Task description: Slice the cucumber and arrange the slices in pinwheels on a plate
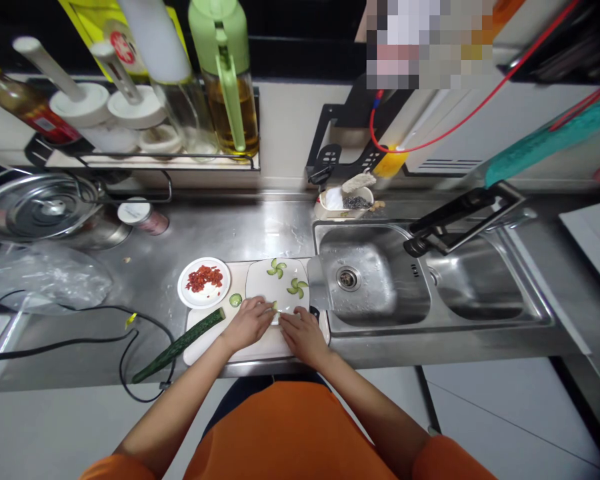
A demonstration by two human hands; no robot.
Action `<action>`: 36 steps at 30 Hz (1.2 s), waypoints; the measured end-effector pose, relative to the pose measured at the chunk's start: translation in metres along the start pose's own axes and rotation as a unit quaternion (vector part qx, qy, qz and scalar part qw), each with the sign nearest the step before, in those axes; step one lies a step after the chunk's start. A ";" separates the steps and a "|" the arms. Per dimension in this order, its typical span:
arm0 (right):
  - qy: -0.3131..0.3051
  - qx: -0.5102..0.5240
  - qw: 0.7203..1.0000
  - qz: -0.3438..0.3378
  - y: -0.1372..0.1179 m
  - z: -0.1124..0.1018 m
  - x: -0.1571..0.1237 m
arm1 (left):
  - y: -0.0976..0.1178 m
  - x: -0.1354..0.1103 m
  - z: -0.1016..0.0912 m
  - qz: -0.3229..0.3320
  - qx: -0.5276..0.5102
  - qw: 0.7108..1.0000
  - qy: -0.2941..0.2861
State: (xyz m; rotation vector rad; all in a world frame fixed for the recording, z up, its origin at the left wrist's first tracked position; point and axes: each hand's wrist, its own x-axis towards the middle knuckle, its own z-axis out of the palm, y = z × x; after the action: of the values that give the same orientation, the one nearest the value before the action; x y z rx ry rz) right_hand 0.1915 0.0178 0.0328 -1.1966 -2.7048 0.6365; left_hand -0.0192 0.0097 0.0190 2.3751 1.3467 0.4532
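A square white plate (260,275) lies on the pale cutting board (200,343). On it are two pinwheels of cucumber slices, one at the back (277,269) and one at the right (297,288). At the plate's near side, the fingertips of my left hand (250,325) are closed on a small cucumber slice (275,307). My right hand (306,339) rests over the near right corner, fingers apart, its fingertips close to that slice. A cut cucumber (180,345) slants off the board's left side, and a round cucumber piece (235,300) sits beside the plate.
A white dish of chopped red pieces (204,281) stands behind the cucumber. Right of the board is a double sink (380,280); a knife blade (321,280) reaches toward it. At left are a black cable (123,340), plastic bag (45,277) and lidded pot (50,207).
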 end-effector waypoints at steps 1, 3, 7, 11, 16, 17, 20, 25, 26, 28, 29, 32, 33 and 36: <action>0.002 0.002 1.000 0.001 0.000 0.000 0.000 | 0.000 0.000 0.000 0.000 0.000 1.000 0.001; 0.007 0.007 1.000 0.002 0.000 0.000 -0.001 | 0.000 0.000 -0.001 -0.002 0.000 1.000 0.002; 0.018 0.008 1.000 0.003 0.000 -0.001 -0.001 | -0.002 -0.004 -0.009 -0.022 0.007 1.000 0.021; 0.024 0.009 1.000 0.007 0.000 -0.002 -0.002 | -0.014 -0.019 -0.025 -0.149 0.037 0.982 0.105; 0.027 0.017 0.999 0.010 -0.002 -0.001 -0.003 | -0.025 -0.037 -0.040 -0.345 0.107 0.922 0.137; 0.027 0.018 0.999 0.009 -0.002 -0.001 -0.003 | -0.025 -0.038 -0.040 -0.356 0.113 0.919 0.128; 0.021 0.016 1.000 0.007 -0.004 -0.001 -0.001 | -0.021 -0.037 -0.034 -0.361 0.126 0.918 0.110; 0.016 0.016 1.000 0.005 -0.008 -0.003 0.001 | -0.017 -0.026 -0.022 -0.384 0.148 0.906 0.100; 0.017 0.018 1.000 0.005 -0.008 -0.003 0.001 | -0.017 -0.024 -0.020 -0.389 0.151 0.903 0.100; 0.018 0.020 1.000 0.007 -0.009 -0.003 0.001 | -0.017 -0.021 -0.019 -0.394 0.153 0.900 0.105; 0.018 0.021 1.000 0.007 -0.010 -0.003 0.000 | -0.016 -0.020 -0.019 -0.394 0.152 0.900 0.110; 0.017 0.019 1.000 0.007 -0.010 -0.003 0.000 | -0.015 -0.019 -0.020 -0.396 0.148 0.897 0.127; 0.016 0.018 1.000 0.008 -0.010 -0.003 0.000 | -0.015 -0.019 -0.021 -0.398 0.148 0.896 0.130; 0.014 0.020 1.000 0.008 -0.010 -0.003 0.000 | -0.014 -0.019 -0.020 -0.403 0.144 0.893 0.137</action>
State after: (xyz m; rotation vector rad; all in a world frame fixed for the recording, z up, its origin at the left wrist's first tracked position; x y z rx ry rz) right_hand 0.1856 0.0129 0.0394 -1.2105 -2.6491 0.6665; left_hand -0.0483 0.0031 0.0281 1.7267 2.4934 0.3538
